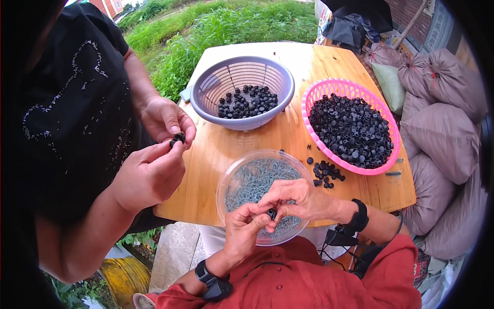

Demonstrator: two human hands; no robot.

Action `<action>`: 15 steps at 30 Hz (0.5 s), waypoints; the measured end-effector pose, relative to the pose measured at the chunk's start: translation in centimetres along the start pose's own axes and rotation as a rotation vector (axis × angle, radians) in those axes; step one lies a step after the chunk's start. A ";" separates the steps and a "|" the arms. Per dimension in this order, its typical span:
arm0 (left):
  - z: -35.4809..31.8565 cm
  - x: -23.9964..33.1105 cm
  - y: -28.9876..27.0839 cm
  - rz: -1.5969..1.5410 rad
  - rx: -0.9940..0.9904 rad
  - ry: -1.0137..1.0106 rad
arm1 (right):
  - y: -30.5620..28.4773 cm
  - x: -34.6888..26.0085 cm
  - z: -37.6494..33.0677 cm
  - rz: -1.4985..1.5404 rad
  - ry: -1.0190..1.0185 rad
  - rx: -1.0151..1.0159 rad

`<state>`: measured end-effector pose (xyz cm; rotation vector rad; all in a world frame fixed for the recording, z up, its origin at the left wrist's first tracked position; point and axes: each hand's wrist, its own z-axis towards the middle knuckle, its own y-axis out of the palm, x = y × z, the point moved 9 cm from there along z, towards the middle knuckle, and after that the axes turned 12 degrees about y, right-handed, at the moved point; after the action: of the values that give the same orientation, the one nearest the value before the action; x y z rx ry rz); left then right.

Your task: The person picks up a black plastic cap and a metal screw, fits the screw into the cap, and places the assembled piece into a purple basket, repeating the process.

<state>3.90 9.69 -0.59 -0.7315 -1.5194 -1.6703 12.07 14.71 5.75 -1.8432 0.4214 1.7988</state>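
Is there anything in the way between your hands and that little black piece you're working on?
Nothing visible: the left hand and right hand both pinch the small black piece directly, above the clear bowl of screws.

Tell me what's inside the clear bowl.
The clear bowl holds a heap of grey screws. The left hand and right hand, pinching a small black part, cover its near side, so that part is hidden.
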 end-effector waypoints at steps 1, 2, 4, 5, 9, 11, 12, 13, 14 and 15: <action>-0.1 0.0 0.0 0.000 -0.003 -0.004 | 0.1 -0.1 0.0 -0.025 -0.028 0.004; -0.2 0.0 -0.1 -0.007 0.012 0.000 | 0.1 0.0 0.0 -0.023 -0.027 0.008; -0.3 0.0 -0.3 -0.013 0.027 0.002 | 0.3 -0.3 -0.1 -0.080 -0.088 0.009; -0.3 -0.1 -0.5 -0.010 0.030 0.005 | 0.4 -0.5 -0.1 -0.078 -0.087 0.010; -0.3 0.5 -0.3 0.018 0.015 0.055 | 0.5 -0.8 -0.1 -0.043 -0.082 0.010; -0.5 0.4 -0.5 0.026 0.022 0.070 | 0.8 -0.9 -0.2 -0.040 -0.095 0.011; -0.5 0.4 -0.6 0.034 0.029 0.085 | 0.9 -0.7 -0.1 -0.024 -0.075 0.011; -0.4 0.5 -0.6 0.034 0.027 0.085 | 1.0 -0.5 0.0 -0.009 -0.055 0.012; -0.1 0.9 -0.4 0.051 -0.006 0.121 | 0.9 -0.6 0.0 -0.010 -0.057 0.014; 0.1 1.3 -0.1 0.068 -0.039 0.156 | 0.4 -1.4 -0.3 -0.046 -0.121 0.070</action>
<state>3.10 9.62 0.42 -0.6502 -1.3424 -1.6696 11.96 14.01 7.07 -1.6730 0.3886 1.8299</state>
